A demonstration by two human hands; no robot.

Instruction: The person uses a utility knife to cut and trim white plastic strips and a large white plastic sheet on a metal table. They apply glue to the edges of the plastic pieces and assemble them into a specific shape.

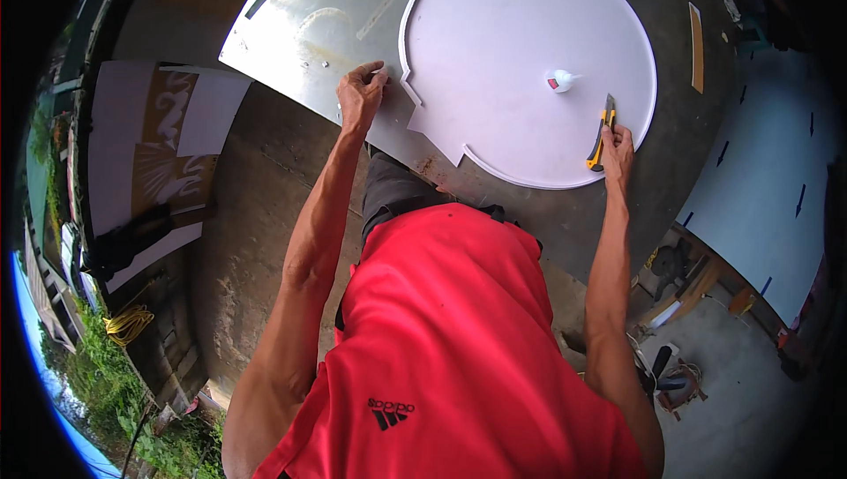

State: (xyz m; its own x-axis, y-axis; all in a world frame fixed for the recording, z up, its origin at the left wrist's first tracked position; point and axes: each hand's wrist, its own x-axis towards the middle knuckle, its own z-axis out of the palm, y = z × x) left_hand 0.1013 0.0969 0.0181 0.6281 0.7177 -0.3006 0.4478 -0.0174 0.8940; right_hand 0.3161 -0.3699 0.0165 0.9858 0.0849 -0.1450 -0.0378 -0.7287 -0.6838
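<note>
My left hand (360,96) is at the near left edge of the metal table (300,47), thumb and index finger closed on something small and pale that I cannot make out. A large white, roughly round board (494,29) with a thin raised rim lies on the table; the rim breaks at an angular notch on its near left, beside that hand. My right hand (618,148) grips a yellow-and-black utility knife (599,148) over the board's right side, blade pointing away from me. A small white bottle (559,81) is on the board, left of the knife.
A narrow brown strip (695,47) lies right of the board, other strips at the back left. Light panels (759,179) with dark arrow marks are at the right. Patterned brown-and-white boards (172,170) are at the left, near a coiled yellow cord (131,325). Tools lie low at the right.
</note>
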